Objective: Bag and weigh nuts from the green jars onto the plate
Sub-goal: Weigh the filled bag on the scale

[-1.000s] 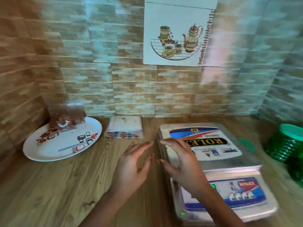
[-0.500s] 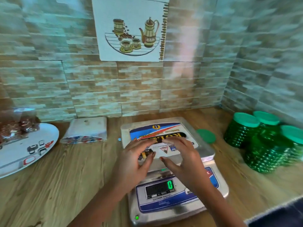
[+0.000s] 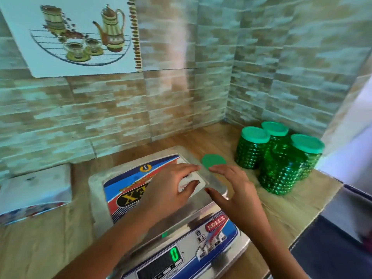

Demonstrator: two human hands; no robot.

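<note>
I have my left hand point(image 3: 171, 190) and right hand point(image 3: 237, 195) over the platform of the steel digital weighing scale point(image 3: 96, 198). The fingers are straight and spread, gripping nothing I can make out. Its green display point(image 3: 174, 255) reads 0. The studded green plastic jars point(image 3: 281, 170) cluster at far right, with a loose round green lid point(image 3: 213, 160) just left of them.

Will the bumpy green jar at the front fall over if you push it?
Probably not easily: the front jar looks wide, standing upright on the counter, so it would likely slide. Its studded sides should give good grip. It seems lidless, with a loose lid lying by the scale, so tipping could spill it.
</note>
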